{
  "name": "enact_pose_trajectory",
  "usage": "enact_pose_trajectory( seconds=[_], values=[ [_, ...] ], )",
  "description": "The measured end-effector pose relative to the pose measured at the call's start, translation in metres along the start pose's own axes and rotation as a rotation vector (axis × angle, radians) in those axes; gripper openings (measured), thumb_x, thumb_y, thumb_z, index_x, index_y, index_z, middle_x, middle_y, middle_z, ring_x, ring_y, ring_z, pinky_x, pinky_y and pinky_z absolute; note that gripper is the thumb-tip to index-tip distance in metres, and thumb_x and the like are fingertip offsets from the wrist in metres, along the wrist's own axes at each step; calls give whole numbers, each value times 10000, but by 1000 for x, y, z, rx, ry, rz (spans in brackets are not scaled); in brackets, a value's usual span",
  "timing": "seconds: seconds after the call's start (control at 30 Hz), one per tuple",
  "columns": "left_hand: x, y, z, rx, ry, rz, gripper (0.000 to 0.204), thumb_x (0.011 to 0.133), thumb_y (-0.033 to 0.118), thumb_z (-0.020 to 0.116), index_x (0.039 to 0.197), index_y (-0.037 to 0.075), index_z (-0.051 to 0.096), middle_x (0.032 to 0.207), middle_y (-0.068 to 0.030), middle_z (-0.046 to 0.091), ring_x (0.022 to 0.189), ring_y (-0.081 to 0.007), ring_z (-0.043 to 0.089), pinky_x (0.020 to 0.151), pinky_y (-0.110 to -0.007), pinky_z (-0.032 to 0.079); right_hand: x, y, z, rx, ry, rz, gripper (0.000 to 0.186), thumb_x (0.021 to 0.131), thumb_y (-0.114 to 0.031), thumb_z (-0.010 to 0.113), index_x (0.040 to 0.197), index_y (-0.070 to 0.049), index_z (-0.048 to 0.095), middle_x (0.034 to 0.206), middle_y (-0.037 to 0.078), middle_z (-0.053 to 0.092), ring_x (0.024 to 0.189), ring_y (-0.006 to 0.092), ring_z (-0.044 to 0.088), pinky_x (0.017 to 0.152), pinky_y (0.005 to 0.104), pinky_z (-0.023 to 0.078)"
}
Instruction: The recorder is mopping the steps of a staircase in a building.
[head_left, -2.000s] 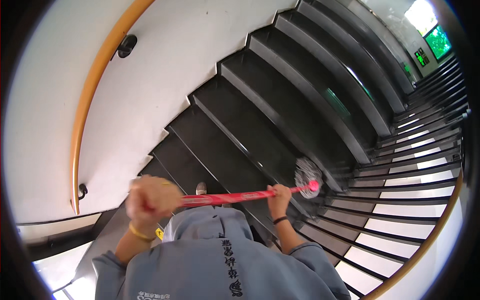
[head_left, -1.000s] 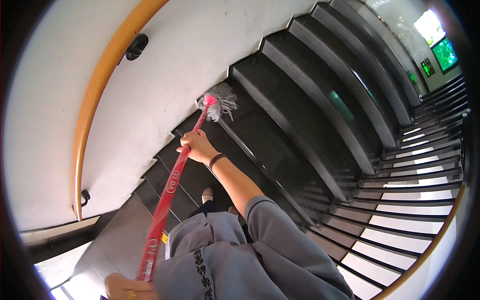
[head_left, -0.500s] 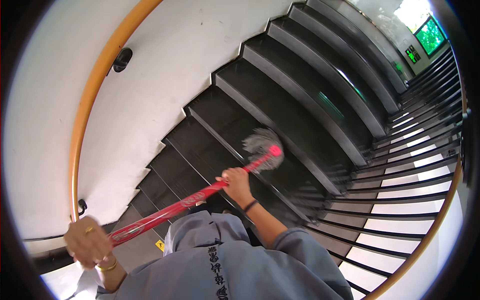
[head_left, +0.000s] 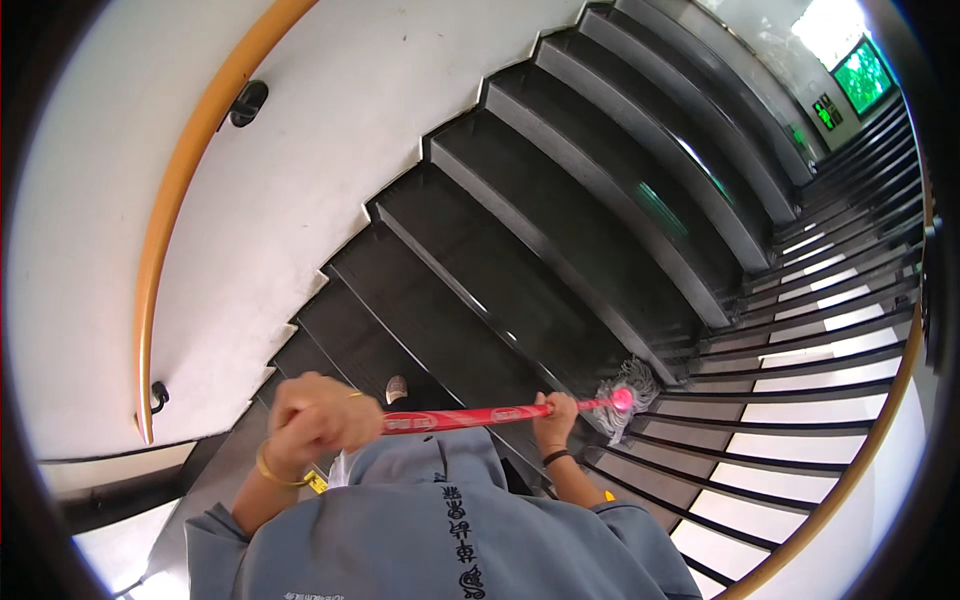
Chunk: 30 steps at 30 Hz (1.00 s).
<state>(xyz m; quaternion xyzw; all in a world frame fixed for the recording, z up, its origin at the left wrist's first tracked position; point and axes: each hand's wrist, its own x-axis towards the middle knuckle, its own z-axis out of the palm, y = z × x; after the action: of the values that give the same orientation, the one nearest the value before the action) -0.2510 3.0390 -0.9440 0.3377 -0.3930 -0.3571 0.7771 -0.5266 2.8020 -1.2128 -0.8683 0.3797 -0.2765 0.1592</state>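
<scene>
Both my hands grip a mop with a red handle, held nearly level across my front. My left hand, with a ring and a gold-coloured bangle at the wrist, is closed round its upper end. My right hand, with a dark band at the wrist, is wrapped round the handle near the head. The grey string mop head with a pink-red hub rests at the right end of a dark step, against the railing bars.
Dark curved stairs climb to the upper right. A wooden handrail runs along the white wall on the left. Black railing bars with a wooden rail line the right. A shoe tip shows on a step.
The mop head has swept right and nearer, from mid-step to the railing. My left hand has moved right and up, my right hand right and nearer; the handle has swung more level.
</scene>
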Motion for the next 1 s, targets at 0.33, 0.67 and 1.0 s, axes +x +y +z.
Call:
enact_pose_trajectory(
  seconds=[0.33, 0.67, 1.0],
  values=[
    [-65, 137, -36, 335, 49, 379, 477, 952, 255, 511, 520, 79, 413, 446, -62, 479, 362, -172, 484, 423, -311, 486, 104, -195, 117, 377, -151, -395, 320, 757, -110, 705, 658, -99, 401, 654, 63, 461, 664, 302, 499, 752, 453, 392],
    [-86, 182, -61, 782, -44, 201, 360, 874, 172, 597, 545, 110, 465, 476, -20, 548, 377, -124, 529, 485, -254, 487, 164, -360, 259, 625, -538, -672, 270, 733, -241, 722, 641, -111, 505, 688, 31, 515, 739, 266, 539, 744, 446, 374],
    [-66, 197, -68, 776, -298, 194, 294, 777, 234, 633, 583, 76, 479, 538, -69, 504, 463, -215, 511, 444, -332, 459, 95, -377, 262, 340, -1012, -814, 239, 781, -327, 685, 720, -138, 552, 750, 6, 560, 899, 215, 575, 931, 563, 293]
  ],
)
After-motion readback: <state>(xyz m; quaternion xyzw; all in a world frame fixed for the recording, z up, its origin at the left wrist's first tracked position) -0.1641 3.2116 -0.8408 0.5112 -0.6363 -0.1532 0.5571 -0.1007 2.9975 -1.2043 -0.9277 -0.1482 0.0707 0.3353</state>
